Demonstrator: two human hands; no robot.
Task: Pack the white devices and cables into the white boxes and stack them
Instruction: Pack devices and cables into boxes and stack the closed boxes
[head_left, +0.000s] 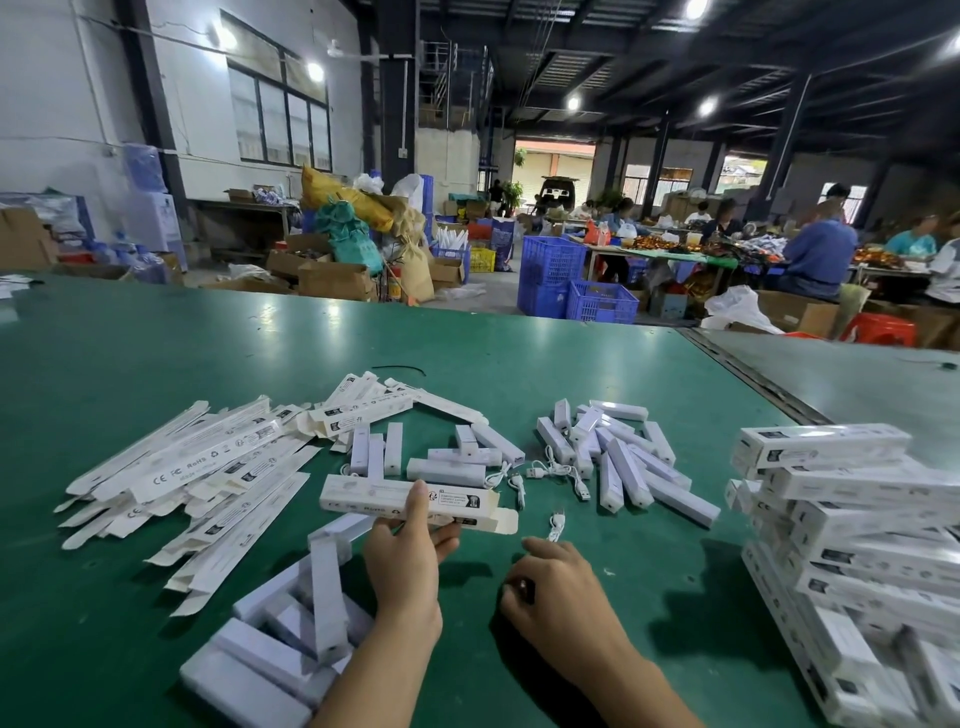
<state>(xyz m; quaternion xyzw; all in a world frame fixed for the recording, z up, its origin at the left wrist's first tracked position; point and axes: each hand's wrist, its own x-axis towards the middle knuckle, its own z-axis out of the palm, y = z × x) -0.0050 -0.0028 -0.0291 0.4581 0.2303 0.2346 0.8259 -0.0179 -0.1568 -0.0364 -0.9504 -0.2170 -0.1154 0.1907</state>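
Green table (208, 338), mid-packing: the left hand (410, 551) gripped a white box (363, 499) with its end flap open toward the right hand (556, 582), which curled round a white cable (556, 524), apparently for loading; white devices (623, 457) lay beyond and packed boxes (857, 545) were stacked alongside.

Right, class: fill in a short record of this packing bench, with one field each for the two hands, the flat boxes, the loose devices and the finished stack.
left hand: holds a box, its right end flap open
right hand: fingers curled on a cable
flat boxes: heaped on the left of the table
devices: loose piles, middle and near left
stack: packed boxes, far right
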